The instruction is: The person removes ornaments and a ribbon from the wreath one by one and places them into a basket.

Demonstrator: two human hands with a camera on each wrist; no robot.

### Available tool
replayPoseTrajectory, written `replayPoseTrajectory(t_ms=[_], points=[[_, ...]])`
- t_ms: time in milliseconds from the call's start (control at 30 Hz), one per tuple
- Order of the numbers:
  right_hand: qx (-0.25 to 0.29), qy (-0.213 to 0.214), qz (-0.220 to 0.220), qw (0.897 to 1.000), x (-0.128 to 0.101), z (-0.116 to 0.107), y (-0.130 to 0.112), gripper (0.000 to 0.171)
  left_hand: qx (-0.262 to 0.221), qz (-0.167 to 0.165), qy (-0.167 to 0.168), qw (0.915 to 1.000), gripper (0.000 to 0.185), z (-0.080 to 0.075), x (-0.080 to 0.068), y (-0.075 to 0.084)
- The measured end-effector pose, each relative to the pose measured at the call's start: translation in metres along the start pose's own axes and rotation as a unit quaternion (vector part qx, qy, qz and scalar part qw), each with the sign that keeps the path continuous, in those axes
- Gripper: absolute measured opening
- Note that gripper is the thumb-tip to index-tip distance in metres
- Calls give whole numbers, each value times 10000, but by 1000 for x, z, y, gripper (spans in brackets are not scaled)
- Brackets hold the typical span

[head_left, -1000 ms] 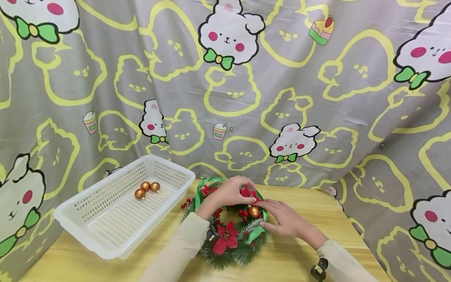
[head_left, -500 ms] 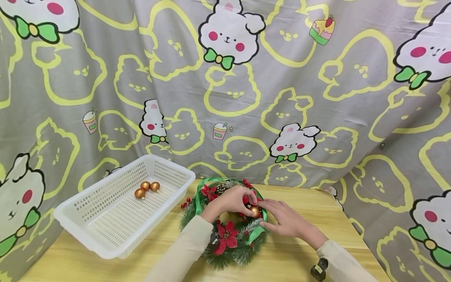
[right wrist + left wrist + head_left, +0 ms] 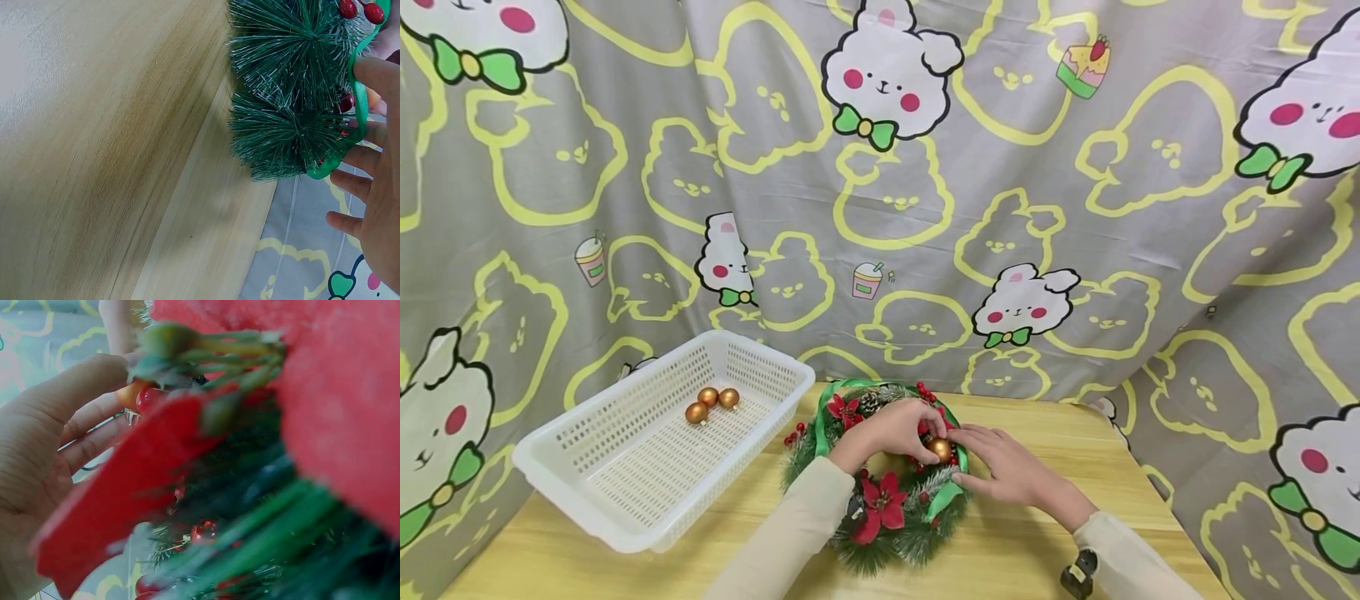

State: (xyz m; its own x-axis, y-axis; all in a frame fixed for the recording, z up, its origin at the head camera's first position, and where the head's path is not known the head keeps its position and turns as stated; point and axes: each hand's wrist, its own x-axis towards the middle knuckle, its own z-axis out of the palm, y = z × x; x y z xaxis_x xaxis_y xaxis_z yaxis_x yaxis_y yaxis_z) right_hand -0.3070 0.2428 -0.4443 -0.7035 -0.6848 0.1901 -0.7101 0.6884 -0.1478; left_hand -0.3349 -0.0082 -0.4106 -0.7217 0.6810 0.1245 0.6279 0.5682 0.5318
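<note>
A green Christmas wreath (image 3: pixel 913 546) lies on the table, trimmed with red poinsettias (image 3: pixel 882 504), red berries and green ribbon (image 3: pixel 946 498). My left hand (image 3: pixel 891 432) reaches over its centre, thumb and curled fingers at a gold bauble (image 3: pixel 939 451) on the right side of the ring. Red petals and stems cover much of the left wrist view, where the bauble (image 3: pixel 129 395) shows only in part beyond the fingers. With fairly straight fingers, my right hand (image 3: pixel 1011 471) rests against the wreath's right edge, over the ribbon (image 3: pixel 360 106).
At the left stands a white perforated plastic basket (image 3: pixel 662 450), holding three gold baubles (image 3: pixel 697 412). The wooden table (image 3: pixel 1037 550) ends at a grey patterned curtain (image 3: pixel 910 208) behind and at both sides. Small dark wrist camera (image 3: pixel 1078 573) sits on the right sleeve.
My left hand has lowered from the red petals onto the gold bauble, its fingers coming round it. My right hand stays in place at the wreath's edge.
</note>
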Motion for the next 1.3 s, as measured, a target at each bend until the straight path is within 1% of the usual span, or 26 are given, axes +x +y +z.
replayPoseTrajectory(t_ms=[233,400,533,700,833,1067,1300], points=[[-32,44,-1,10000,0,2,1,67,-190,-44,-22,9998,25,-3,0,-1],[19,75,-2,10000,0,3,1,68,-77,-118,-24,9999,29,-3,1,-1],[6,97,-38,9999,0,3,1,68,21,-37,11,10000,28,-2,2,-1],[-26,18,38,10000,0,2,1,70,12,38,128,9999,25,-3,3,-3],[-47,-52,74,9999,1,1,1,71,-68,-12,186,9998,26,-6,3,-5],[-10,-53,99,9999,2,-2,-1,69,-199,-151,264,9993,30,-11,0,-7],[93,-209,281,9993,5,-3,-4,68,-285,-143,331,9989,29,-12,-3,-9]])
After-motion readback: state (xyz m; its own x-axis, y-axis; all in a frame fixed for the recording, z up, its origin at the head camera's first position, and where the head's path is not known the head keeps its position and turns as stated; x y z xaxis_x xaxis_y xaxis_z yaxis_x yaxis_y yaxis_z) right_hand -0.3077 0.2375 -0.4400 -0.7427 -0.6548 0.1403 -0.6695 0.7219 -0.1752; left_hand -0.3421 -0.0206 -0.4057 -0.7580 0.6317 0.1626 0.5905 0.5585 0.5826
